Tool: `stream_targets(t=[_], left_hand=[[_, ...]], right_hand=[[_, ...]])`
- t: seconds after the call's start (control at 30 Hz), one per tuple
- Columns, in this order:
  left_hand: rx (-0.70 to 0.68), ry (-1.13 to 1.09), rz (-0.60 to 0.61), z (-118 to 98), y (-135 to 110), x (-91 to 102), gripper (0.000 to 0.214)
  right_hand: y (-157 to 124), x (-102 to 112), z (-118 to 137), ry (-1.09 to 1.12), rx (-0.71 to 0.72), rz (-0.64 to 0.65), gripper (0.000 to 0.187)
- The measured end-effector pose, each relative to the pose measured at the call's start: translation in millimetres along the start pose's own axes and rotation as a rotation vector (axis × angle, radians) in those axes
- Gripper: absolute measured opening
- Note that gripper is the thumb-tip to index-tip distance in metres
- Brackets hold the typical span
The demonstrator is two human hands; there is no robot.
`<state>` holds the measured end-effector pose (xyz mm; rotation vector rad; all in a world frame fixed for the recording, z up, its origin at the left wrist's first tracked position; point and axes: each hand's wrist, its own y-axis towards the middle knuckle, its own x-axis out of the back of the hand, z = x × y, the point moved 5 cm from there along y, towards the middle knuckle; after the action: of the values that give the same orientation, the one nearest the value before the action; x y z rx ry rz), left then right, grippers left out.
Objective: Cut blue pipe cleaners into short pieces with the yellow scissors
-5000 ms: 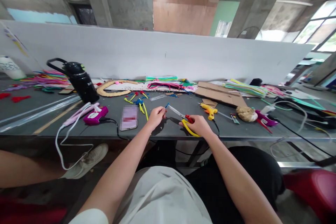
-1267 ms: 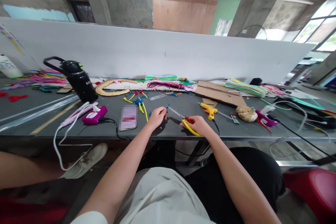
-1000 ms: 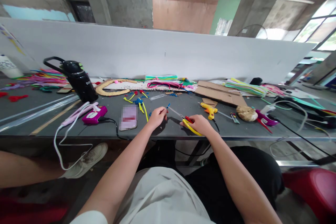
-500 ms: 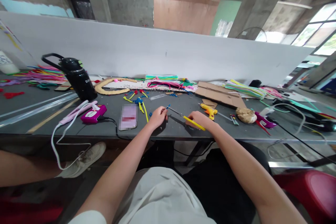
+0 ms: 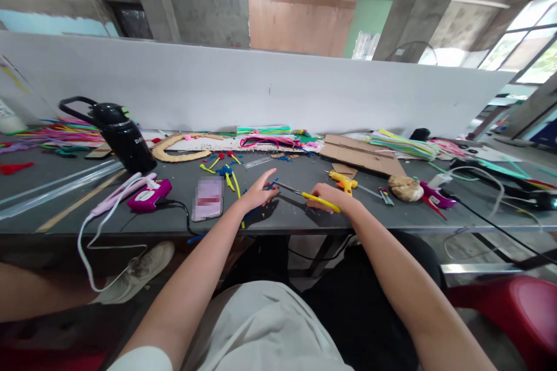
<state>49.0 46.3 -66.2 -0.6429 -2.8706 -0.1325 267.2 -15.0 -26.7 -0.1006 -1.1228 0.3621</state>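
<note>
My left hand (image 5: 257,194) pinches a blue pipe cleaner (image 5: 274,182), with the index finger lifted and pointing forward. Part of the strand is hidden by my hand and forearm; a blue length also shows past the table edge left of that forearm. In my right hand (image 5: 322,192) are scissors (image 5: 288,187) with yellow handles, their blades pointing left at the blue pipe cleaner by my left fingertips. Whether the blades touch it is too small to tell. Left of my left hand lie bent yellow pipe cleaners (image 5: 235,179) and a blue fuzzy bundle (image 5: 224,170).
A phone (image 5: 208,199) and a purple device (image 5: 149,196) with a cable lie left, near a black bottle (image 5: 124,142). To the right are a yellow glue gun (image 5: 343,181), cardboard (image 5: 361,154) and a brown lump (image 5: 404,188). Another person's shoe (image 5: 139,271) shows below the table.
My left index finger has lifted and stretched forward, and more blue pipe cleaner shows around that hand. The scissors stay at nearly the same place. The whole view has shifted slightly.
</note>
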Motion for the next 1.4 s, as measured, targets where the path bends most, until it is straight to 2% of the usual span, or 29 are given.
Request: stream_targets(t=[0.27,0.6,0.93,1.2,1.3,1.4], left_hand=[[-0.032,-0.162,-0.093,-1,5,4.1,0.052],[0.082,-0.346,-0.098,9,21,8.8,0.032],[0.219,-0.474,0.045,6,40,9.5,0.048],[0.141,-0.414,-0.048,6,38,8.9,0.036],[0.075,-0.306,-0.112,-3,39,14.0,0.027],[0.005,-0.134,-0.177,-19,35,24.1,0.014]], right_hand=[[-2,1,0,0.021,-0.009,0.01,0.026],[3,1,0,0.001,-0.016,0.031,0.029],[9,-1,-5,0.0,-0.026,0.067,0.033],[4,-3,-9,0.11,-0.031,0.058,0.047],[0,3,-21,0.153,-0.047,0.011,0.051],[-5,13,-37,0.216,-0.088,-0.095,0.058]])
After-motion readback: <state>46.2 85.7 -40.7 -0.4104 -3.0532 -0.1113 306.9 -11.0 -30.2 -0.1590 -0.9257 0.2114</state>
